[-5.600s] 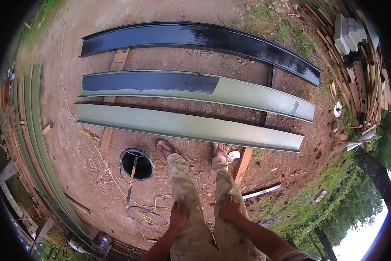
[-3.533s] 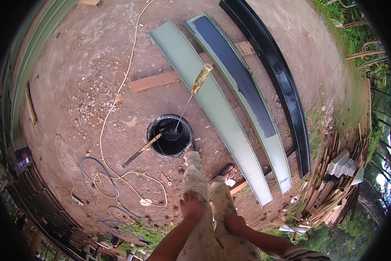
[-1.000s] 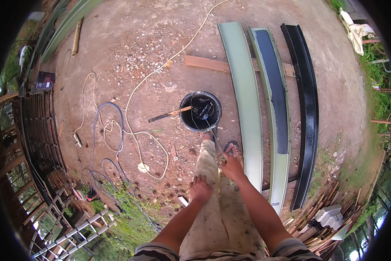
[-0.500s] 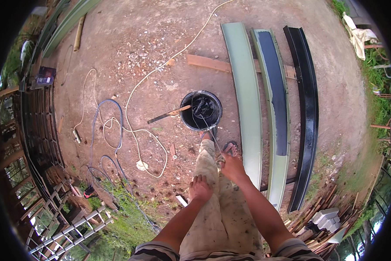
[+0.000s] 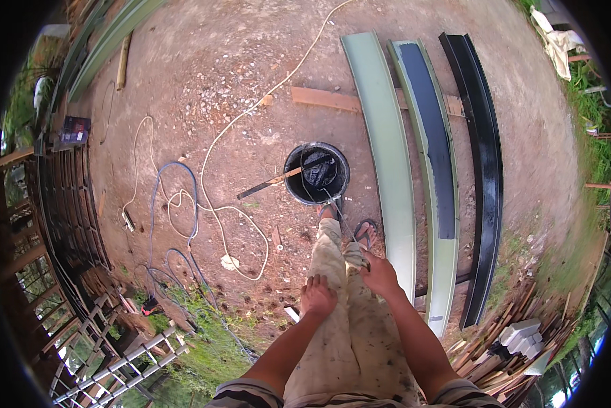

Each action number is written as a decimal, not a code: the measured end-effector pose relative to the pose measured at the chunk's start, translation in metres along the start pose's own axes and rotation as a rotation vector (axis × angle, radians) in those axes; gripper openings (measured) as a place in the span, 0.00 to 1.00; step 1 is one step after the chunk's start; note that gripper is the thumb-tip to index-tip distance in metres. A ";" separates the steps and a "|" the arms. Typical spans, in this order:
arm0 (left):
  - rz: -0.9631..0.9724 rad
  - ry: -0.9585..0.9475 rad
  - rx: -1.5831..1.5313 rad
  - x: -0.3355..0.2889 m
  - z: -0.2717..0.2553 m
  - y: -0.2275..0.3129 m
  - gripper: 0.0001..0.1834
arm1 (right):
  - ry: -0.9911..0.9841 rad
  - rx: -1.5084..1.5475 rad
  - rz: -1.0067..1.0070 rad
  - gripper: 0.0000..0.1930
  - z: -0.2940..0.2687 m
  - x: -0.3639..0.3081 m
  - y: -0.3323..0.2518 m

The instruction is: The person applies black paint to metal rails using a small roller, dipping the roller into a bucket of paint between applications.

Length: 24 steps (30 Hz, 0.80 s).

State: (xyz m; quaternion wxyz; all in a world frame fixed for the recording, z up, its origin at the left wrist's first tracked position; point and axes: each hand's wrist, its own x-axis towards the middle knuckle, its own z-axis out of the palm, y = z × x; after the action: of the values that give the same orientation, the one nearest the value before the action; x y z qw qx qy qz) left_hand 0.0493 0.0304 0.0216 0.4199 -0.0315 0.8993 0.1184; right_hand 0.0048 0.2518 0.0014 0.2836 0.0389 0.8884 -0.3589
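Observation:
My right hand [image 5: 379, 275] is closed round the handle of a paint roller [image 5: 345, 224]. Its thin bent metal rod runs up into a black bucket [image 5: 346, 178] at my feet, where dark paint hides the roller end. A flat wooden stick [image 5: 268, 183], partly black, leans over the bucket's left rim. My left hand [image 5: 318, 297] lies with fingers spread on my left leg, holding nothing. To the right lie three long steel beams: a green one [image 5: 380, 129], a green one with a dark painted strip [image 5: 433, 136], and a glossy black one [image 5: 484, 156].
A wooden plank [image 5: 326, 98] crosses under the beams. Pale and blue hoses [image 5: 195, 178] loop over the ground to the left. Metal frames [image 5: 71, 204] and a ladder [image 5: 125, 370] stand at far left. Stacked wood [image 5: 496, 370] and grey blocks [image 5: 521, 338] lie at lower right.
My right hand has shifted slightly right and nearer to me with the roller, whose rod has dropped back toward the bucket's near side. My left hand stays on my leg.

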 end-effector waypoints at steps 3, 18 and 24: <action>0.000 -0.025 -0.009 -0.001 -0.006 0.003 0.25 | -0.283 0.842 0.557 0.35 -0.011 -0.010 -0.005; 0.019 -0.013 0.043 -0.004 0.005 0.001 0.24 | -0.244 0.861 0.551 0.33 0.011 -0.033 0.018; 0.014 -0.042 0.046 -0.004 0.001 0.002 0.23 | -0.148 0.020 0.238 0.33 0.006 -0.034 0.010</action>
State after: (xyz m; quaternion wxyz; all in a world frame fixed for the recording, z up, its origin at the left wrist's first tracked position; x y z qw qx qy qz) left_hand 0.0526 0.0323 0.0248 0.4383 -0.0131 0.8930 0.1010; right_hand 0.0389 0.2598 0.0092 0.3886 0.1202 0.8505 -0.3335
